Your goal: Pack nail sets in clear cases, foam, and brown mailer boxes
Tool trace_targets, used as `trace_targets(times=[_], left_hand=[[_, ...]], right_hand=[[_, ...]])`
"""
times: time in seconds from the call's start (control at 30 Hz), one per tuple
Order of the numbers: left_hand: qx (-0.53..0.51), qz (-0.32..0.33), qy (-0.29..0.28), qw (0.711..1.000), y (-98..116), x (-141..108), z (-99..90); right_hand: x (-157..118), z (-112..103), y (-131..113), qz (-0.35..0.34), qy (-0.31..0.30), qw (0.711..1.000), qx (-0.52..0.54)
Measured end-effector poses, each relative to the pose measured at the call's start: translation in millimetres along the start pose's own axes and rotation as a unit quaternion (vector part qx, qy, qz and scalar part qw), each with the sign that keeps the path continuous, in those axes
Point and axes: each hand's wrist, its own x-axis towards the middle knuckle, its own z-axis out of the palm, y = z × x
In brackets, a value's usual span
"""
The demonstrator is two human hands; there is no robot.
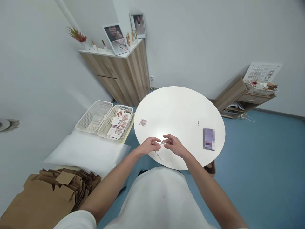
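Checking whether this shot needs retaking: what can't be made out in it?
All in the head view:
- Thin item between left hand and right hand: too small, partly behind fingers; which hand grips it is unclear.
- Purple object: pixelated.
- Poster: print too small.
- Brown box: mostly hidden by the tabletop.
- Object on the left: cut off by the picture's edge.

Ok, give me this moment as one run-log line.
left hand: pinching thin pale strip | right hand: pinching same strip | beneath: white table | table left: patterned card | table right: pixelated purple item
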Motion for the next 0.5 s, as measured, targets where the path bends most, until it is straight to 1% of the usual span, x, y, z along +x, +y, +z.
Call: trace_targets(times=[0.07,0.17,0.27,0.33,0.4,0.5], left_hand=[[-0.015,-0.014,0.009,1.000,-0.9,9.0,10.0],[-0.043,-0.032,0.037,0.998,-4.2,20.9,23.8],[-0.080,-0.042,0.059,0.994,-8.5,29.3,34.8],[-0.095,-0.049,0.052,0.993,-10.5,33.2,39.6],[-0.096,-0.050,0.028,0.994,-11.4,36.5,42.2],[-0.064,-0.035,-0.004,0.997,-11.9,42.2,42.2]], right_hand=[[-1.1,-14.1,5.4,-0.005,0.028,1.000,0.001],[-5.0,-34.9,15.3,-0.002,0.094,0.996,0.006],[-12.0,-50.7,25.7,0.029,0.132,0.990,0.041],[-17.4,-55.7,32.2,0.063,0.131,0.986,0.077],[-21.9,-56.1,37.8,0.090,0.119,0.983,0.110],[-25.4,-51.4,43.7,0.088,0.127,0.979,0.132]])
